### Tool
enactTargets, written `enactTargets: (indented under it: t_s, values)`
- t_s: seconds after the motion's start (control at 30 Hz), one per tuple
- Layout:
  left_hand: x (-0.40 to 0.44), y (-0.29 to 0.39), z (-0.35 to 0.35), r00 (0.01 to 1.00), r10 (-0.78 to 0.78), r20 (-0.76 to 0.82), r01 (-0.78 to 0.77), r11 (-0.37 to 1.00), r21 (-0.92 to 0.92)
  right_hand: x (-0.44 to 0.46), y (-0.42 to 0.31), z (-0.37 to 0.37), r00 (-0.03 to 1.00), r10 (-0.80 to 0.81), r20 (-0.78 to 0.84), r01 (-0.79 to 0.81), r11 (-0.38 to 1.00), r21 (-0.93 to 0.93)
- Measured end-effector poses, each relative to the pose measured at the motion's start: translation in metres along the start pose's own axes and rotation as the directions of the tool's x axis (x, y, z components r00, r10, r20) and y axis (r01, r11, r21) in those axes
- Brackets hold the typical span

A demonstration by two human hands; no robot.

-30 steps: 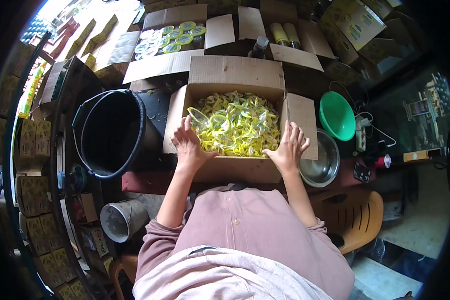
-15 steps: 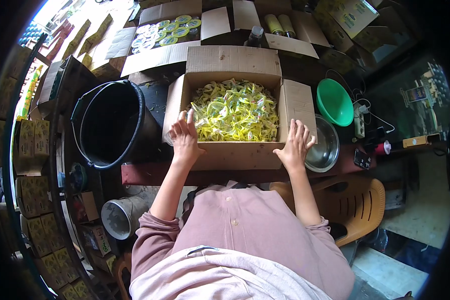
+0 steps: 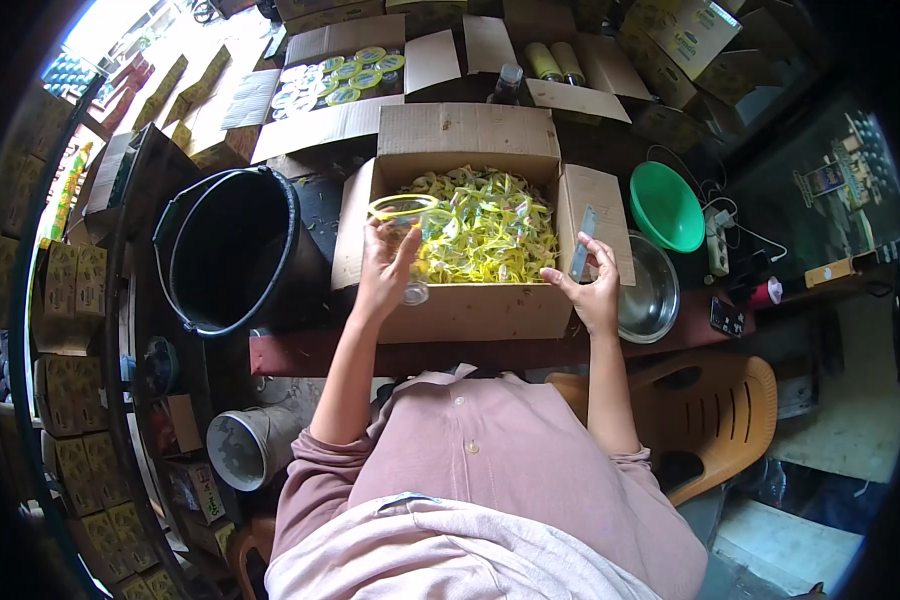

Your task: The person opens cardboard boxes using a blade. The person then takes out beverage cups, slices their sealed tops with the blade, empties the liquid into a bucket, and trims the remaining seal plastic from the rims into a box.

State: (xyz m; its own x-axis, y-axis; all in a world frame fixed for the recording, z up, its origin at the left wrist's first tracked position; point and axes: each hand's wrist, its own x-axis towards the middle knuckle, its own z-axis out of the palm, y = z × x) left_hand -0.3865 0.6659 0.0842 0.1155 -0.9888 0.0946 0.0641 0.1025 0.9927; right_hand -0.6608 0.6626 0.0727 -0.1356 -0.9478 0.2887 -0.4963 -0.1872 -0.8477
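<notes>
My left hand [image 3: 382, 268] is closed around a clear plastic cup [image 3: 415, 293] with a yellow rim, held upright over the front left of an open cardboard box [image 3: 470, 312]. A heap of yellow-green strips and scraps [image 3: 490, 225], with white bits among them, fills the box. Over the box's right front corner, my right hand [image 3: 592, 290] pinches a thin, flat blue-grey strip [image 3: 583, 243] that stands nearly upright. Whether this strip is a blade or a small ruler I cannot tell.
A black bucket [image 3: 295, 235] stands left of the box. To the right are a green plastic bowl [image 3: 667, 205] and a metal bowl [image 3: 660, 300]. Behind sit a box of lidded cups [image 3: 345, 75] and a dark bottle [image 3: 507, 88]. An orange chair [image 3: 730, 415] is at my right.
Both hands were at the box's front corners with fingers raised. Now the left holds the cup up at the box's front, and the strip shows between the right hand's fingers.
</notes>
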Motion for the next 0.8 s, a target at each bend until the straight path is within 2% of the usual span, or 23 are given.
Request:
enactTargets:
  t_s: [0.03, 0.13, 0.17, 0.23, 0.27, 0.3, 0.37, 0.4, 0.43, 0.5, 0.57, 0.6, 0.73, 0.8]
  values:
    - [0.001, 0.0, 0.004, 1.0, 0.006, 0.03, -0.003, 0.993, -0.117, 0.002, -0.004, 0.003, 1.0, -0.007, 0.005, 0.007, 1.0, 0.024]
    - [-0.002, 0.004, 0.013, 0.996, -0.014, 0.092, 0.028, 0.988, -0.151, 0.008, -0.021, 0.01, 0.998, -0.051, 0.022, 0.05, 0.996, 0.08]
    - [-0.002, -0.001, 0.014, 0.994, 0.077, 0.076, -0.076, 0.997, -0.023, 0.012, -0.025, 0.013, 0.997, -0.079, 0.004, 0.079, 0.994, 0.075]
    - [-0.005, 0.012, 0.021, 0.996, -0.015, 0.089, 0.03, 0.984, -0.175, 0.018, -0.033, 0.019, 0.991, -0.134, -0.028, 0.136, 0.989, 0.064]
    - [-0.001, 0.002, 0.021, 0.995, 0.019, 0.1, 0.004, 0.976, -0.22, 0.021, -0.035, 0.022, 0.992, -0.124, -0.019, 0.125, 0.99, 0.059]
    - [-0.004, 0.015, 0.021, 0.974, -0.1, 0.202, 0.172, 0.909, -0.38, 0.023, -0.036, 0.025, 0.991, -0.132, -0.022, 0.133, 0.99, 0.048]
    - [-0.002, 0.019, 0.016, 0.867, -0.117, 0.485, 0.325, 0.871, -0.37, 0.027, -0.038, 0.031, 0.988, -0.15, -0.029, 0.151, 0.988, 0.025]
    - [-0.004, 0.022, 0.022, 0.865, -0.055, 0.498, 0.236, 0.922, -0.307, 0.028, -0.041, 0.032, 0.988, -0.155, -0.024, 0.155, 0.988, 0.002]
    - [0.0, 0.011, 0.019, 0.825, 0.12, 0.553, 0.012, 0.973, -0.23, 0.03, -0.041, 0.034, 0.987, -0.161, -0.023, 0.161, 0.987, 0.004]
    - [0.003, 0.008, 0.023, 0.831, 0.104, 0.546, 0.052, 0.964, -0.262, 0.032, -0.039, 0.038, 0.985, -0.168, -0.021, 0.169, 0.986, 0.007]
    - [0.004, 0.016, 0.024, 0.841, -0.189, 0.507, 0.281, 0.953, -0.11, 0.035, -0.037, 0.041, 0.987, -0.159, -0.002, 0.159, 0.987, 0.002]
    - [0.009, 0.018, 0.026, 0.805, -0.237, 0.544, 0.276, 0.961, 0.01, 0.036, -0.039, 0.042, 0.99, -0.143, 0.011, 0.143, 0.99, -0.004]
    - [0.006, 0.002, 0.022, 0.926, -0.04, 0.377, 0.127, 0.97, -0.209, 0.041, -0.036, 0.045, 0.992, -0.124, 0.02, 0.124, 0.992, -0.001]
    - [0.013, -0.001, 0.014, 0.866, 0.028, 0.5, 0.128, 0.953, -0.275, 0.042, -0.034, 0.047, 0.991, -0.126, 0.033, 0.127, 0.992, -0.02]
